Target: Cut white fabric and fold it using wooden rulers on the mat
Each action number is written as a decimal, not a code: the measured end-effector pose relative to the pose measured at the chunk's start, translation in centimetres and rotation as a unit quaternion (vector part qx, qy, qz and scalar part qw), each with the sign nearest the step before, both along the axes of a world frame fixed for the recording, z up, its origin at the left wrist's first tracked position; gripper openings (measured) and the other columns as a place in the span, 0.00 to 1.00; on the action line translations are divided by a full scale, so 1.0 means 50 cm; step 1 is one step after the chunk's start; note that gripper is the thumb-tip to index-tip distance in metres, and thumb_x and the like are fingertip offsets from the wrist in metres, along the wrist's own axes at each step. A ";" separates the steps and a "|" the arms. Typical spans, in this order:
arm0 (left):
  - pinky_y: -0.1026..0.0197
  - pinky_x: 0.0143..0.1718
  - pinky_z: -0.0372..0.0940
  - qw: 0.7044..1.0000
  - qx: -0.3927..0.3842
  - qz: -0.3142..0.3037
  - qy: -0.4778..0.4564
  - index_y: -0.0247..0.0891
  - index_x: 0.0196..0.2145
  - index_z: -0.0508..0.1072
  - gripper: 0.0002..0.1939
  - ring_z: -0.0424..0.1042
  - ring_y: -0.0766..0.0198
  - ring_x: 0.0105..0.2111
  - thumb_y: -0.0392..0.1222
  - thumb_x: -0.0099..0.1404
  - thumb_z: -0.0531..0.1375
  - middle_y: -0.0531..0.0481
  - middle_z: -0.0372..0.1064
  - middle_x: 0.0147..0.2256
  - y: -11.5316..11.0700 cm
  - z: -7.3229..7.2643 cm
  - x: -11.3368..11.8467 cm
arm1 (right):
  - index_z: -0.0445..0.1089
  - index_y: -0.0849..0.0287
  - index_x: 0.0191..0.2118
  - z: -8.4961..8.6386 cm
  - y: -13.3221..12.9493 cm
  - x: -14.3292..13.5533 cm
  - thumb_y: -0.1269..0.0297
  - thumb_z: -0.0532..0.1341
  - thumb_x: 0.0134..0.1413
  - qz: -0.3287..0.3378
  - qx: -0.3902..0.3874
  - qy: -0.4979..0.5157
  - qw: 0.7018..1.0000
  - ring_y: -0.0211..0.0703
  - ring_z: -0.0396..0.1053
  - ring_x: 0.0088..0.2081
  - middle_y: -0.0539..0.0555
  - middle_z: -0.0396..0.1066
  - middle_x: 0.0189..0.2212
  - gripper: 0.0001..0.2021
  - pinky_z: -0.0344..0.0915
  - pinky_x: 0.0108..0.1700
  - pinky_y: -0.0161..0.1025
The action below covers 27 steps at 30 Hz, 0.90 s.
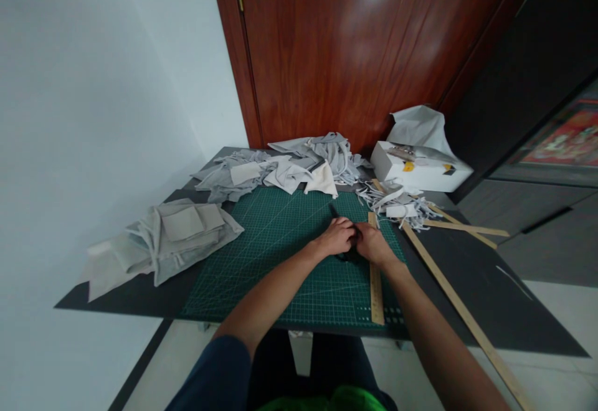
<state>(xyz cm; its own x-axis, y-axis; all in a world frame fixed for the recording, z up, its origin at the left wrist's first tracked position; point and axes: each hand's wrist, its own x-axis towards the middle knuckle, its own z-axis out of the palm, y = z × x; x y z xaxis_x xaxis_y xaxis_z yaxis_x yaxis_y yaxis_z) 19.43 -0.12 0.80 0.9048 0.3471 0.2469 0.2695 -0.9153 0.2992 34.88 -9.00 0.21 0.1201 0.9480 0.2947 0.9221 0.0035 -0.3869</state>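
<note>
Both hands meet over the right half of a green cutting mat point(280, 255). My left hand point(339, 235) has its fingers closed on a dark tool point(333, 210), whose narrow end points away from me and whose dark loop shows below the hand. My right hand point(372, 244) is closed at the same tool's other side; its fingertips are hidden. A short wooden ruler point(376, 296) lies on the mat, running beneath my right hand.
Grey cloth stacks point(187, 236) lie at the left, and more grey scraps point(289, 168) along the back. A white box point(411, 171) stands at the back right behind cut strips point(399, 205). A long wooden ruler point(448, 289) crosses the right side, overhanging the front edge.
</note>
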 end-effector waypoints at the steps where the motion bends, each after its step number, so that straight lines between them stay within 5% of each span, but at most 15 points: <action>1: 0.46 0.61 0.61 1.000 -0.002 0.008 -0.009 0.38 0.42 0.80 0.08 0.66 0.48 0.60 0.35 0.68 0.61 0.40 0.76 0.52 0.004 -0.002 0.008 | 0.77 0.65 0.46 0.003 0.008 -0.009 0.81 0.57 0.54 -0.020 0.006 -0.001 1.000 0.51 0.78 0.48 0.65 0.80 0.44 0.17 0.70 0.52 0.41; 7: 0.46 0.63 0.62 0.993 -0.017 0.059 -0.102 0.39 0.45 0.80 0.11 0.65 0.49 0.62 0.32 0.66 0.62 0.42 0.75 0.56 0.049 0.005 -0.012 | 0.76 0.68 0.49 0.012 0.056 -0.054 0.74 0.57 0.60 -0.090 0.033 -0.022 0.995 0.56 0.76 0.49 0.67 0.79 0.44 0.15 0.68 0.54 0.45; 12: 0.47 0.63 0.63 0.958 -0.013 0.260 -0.121 0.39 0.46 0.79 0.14 0.67 0.50 0.60 0.29 0.66 0.58 0.41 0.73 0.57 0.138 0.029 -0.075 | 0.73 0.68 0.60 0.004 0.074 -0.092 0.69 0.59 0.65 -0.080 -0.029 -0.065 0.994 0.60 0.72 0.55 0.69 0.74 0.58 0.20 0.66 0.56 0.49; 19: 0.39 0.67 0.58 0.872 -0.026 0.486 -0.051 0.41 0.62 0.72 0.25 0.54 0.39 0.71 0.37 0.68 0.61 0.34 0.52 0.73 0.256 0.045 -0.134 | 0.69 0.69 0.65 -0.005 0.122 -0.073 0.82 0.55 0.57 -0.066 -0.089 -0.105 0.988 0.56 0.68 0.59 0.68 0.69 0.64 0.30 0.62 0.60 0.45; 22: 0.37 0.68 0.55 0.849 -0.053 0.526 -0.026 0.41 0.63 0.71 0.26 0.51 0.37 0.73 0.40 0.68 0.61 0.34 0.50 0.75 0.292 0.048 -0.147 | 0.68 0.70 0.66 0.002 0.144 -0.057 0.82 0.55 0.57 -0.071 -0.099 -0.112 0.986 0.56 0.67 0.58 0.69 0.69 0.64 0.30 0.61 0.60 0.45; 27: 0.38 0.68 0.55 0.852 -0.073 0.517 -0.051 0.39 0.64 0.69 0.25 0.55 0.39 0.70 0.34 0.70 0.55 0.37 0.61 0.70 0.303 0.053 -0.174 | 0.72 0.66 0.62 0.013 0.141 -0.082 0.76 0.58 0.58 -0.124 -0.076 -0.089 0.985 0.63 0.66 0.57 0.71 0.68 0.62 0.26 0.63 0.56 0.52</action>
<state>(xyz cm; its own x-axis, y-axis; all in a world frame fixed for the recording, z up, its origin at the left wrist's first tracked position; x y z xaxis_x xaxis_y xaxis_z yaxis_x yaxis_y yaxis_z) 10.74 15.02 3.44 0.0742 0.9785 0.1922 0.8739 -0.1567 0.4601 30.78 -1.95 0.88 0.3125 0.9311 0.1882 0.9406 -0.2756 -0.1983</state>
